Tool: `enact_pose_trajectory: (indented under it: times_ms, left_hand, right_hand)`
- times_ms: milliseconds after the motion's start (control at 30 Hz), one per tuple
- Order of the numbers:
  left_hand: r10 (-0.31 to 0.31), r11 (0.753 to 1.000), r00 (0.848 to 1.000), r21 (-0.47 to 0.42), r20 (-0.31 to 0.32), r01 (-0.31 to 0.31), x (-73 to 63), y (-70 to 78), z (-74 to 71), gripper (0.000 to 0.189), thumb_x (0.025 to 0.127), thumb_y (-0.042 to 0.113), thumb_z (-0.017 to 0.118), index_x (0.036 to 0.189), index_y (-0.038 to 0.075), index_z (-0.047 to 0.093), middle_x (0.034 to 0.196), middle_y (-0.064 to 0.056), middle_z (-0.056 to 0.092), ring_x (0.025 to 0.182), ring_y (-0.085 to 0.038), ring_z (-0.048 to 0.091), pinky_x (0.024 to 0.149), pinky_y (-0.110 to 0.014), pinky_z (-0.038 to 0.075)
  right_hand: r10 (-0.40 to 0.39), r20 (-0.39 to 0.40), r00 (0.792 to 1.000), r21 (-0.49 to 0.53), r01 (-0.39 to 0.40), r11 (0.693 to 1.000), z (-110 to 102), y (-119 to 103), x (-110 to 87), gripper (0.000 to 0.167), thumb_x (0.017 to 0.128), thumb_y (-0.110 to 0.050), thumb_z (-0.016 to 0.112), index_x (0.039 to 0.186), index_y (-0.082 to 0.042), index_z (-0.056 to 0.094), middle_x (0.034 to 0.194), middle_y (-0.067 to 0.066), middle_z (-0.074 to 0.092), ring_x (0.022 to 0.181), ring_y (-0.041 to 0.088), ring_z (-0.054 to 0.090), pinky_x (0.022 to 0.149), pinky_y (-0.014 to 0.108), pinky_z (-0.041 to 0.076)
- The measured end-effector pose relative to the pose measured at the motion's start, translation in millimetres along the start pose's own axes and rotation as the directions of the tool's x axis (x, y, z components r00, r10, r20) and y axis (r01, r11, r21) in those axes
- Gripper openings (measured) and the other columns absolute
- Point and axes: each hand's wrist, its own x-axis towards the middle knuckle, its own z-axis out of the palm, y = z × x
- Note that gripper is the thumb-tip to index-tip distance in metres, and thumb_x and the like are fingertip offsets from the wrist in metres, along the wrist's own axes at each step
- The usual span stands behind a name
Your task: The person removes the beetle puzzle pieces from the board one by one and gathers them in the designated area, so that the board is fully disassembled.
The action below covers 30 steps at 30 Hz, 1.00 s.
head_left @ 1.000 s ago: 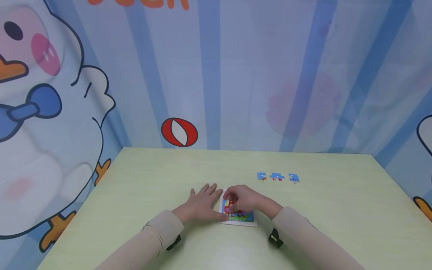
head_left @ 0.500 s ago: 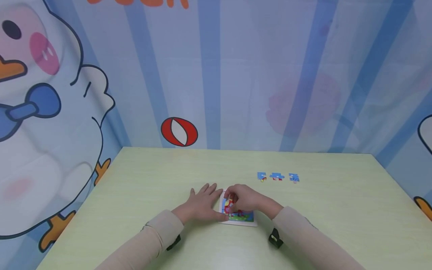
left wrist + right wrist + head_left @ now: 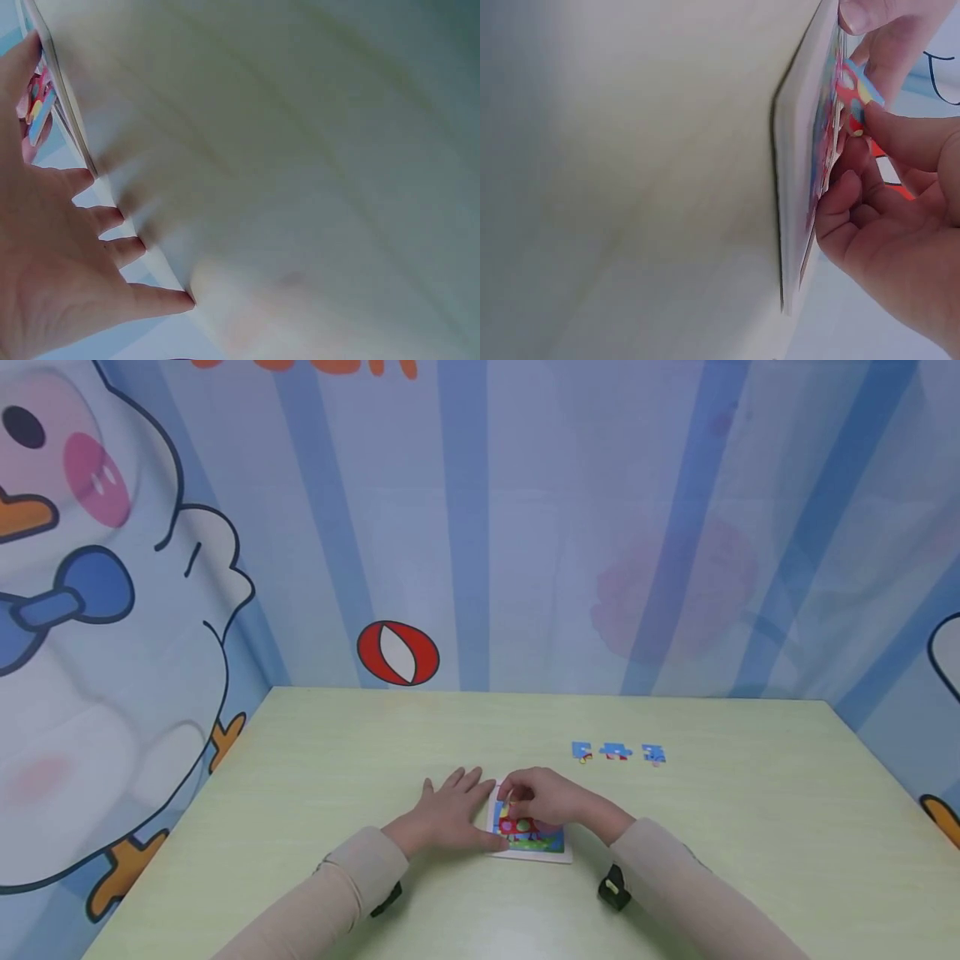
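Observation:
A small jigsaw puzzle board (image 3: 536,846) with a pale border and a bright picture lies on the table in front of me. My right hand (image 3: 546,798) is over its far part and pinches a red and blue puzzle piece (image 3: 861,94) between thumb and fingers. That piece is tilted up from the board, while the curled lower fingers touch the picture. To the left, my left hand (image 3: 448,817) rests with spread fingers on the table, its thumb on the board's near left edge. The left wrist view also shows the tilted piece (image 3: 43,116) beyond the thumb.
Three loose blue puzzle pieces lie in a row farther back: a left one (image 3: 581,752), a middle one (image 3: 616,752) and a right one (image 3: 653,754). The pale green table (image 3: 360,727) ends at a blue striped cloth backdrop (image 3: 525,527).
My right hand has shifted slightly away, and more of the red picture shows below its fingers. The left hand and the three loose pieces stay where they were.

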Motion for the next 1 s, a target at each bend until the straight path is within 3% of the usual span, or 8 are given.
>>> enact_pose_trajectory:
  times_ms: [233, 433, 733, 1000]
  left_hand:
    - [-0.005, 1.0, 1.0, -0.006, 0.001, 0.005, -1.4, 1.5, -0.5, 0.092, 0.08, 0.067, 0.062, 0.151, 0.016, 0.034, 0.159, -0.011, 0.022, 0.146, -0.037, 0.015, 0.105, -0.074, 0.013]
    - [-0.016, 1.0, 1.0, -0.01, 0.002, 0.016, -2.2, 2.4, -1.3, 0.092, 0.079, 0.067, 0.062, 0.15, 0.016, 0.034, 0.16, -0.01, 0.022, 0.147, -0.036, 0.014, 0.106, -0.073, 0.012]
    - [-0.032, 0.999, 0.999, -0.012, -0.005, 0.032, -1.6, 3.2, -0.9, 0.092, 0.078, 0.065, 0.064, 0.15, 0.016, 0.035, 0.159, -0.01, 0.023, 0.146, -0.035, 0.015, 0.108, -0.071, 0.013]
    - [-0.028, 0.999, 1.0, -0.019, -0.01, 0.028, -1.8, 3.0, 0.8, 0.092, 0.078, 0.065, 0.064, 0.15, 0.016, 0.034, 0.159, -0.009, 0.022, 0.147, -0.035, 0.014, 0.108, -0.071, 0.012]
  right_hand:
    - [-0.011, 0.001, 1.0, 0.051, 0.011, 0.999, -6.3, 1.8, -2.5, 0.012, 0.094, -0.006, 0.06, 0.104, -0.011, 0.065, 0.084, -0.003, 0.06, 0.077, 0.013, 0.054, 0.074, 0.028, 0.046]
    - [-0.045, -0.045, 0.998, 0.058, 0.047, 0.997, -26.2, 5.1, -12.4, 0.015, 0.095, -0.008, 0.058, 0.109, -0.006, 0.064, 0.09, 0.002, 0.063, 0.08, 0.014, 0.054, 0.075, 0.029, 0.047]
    - [-0.016, -0.126, 0.992, 0.07, 0.025, 0.997, -58.1, 18.3, -30.0, 0.015, 0.094, -0.005, 0.06, 0.108, -0.003, 0.065, 0.09, 0.006, 0.063, 0.081, 0.02, 0.056, 0.073, 0.031, 0.048]
    - [0.034, -0.154, 0.987, 0.058, -0.025, 0.998, -71.8, 29.8, -41.4, 0.017, 0.094, -0.006, 0.06, 0.109, -0.001, 0.065, 0.091, 0.007, 0.063, 0.085, 0.025, 0.059, 0.076, 0.037, 0.051]
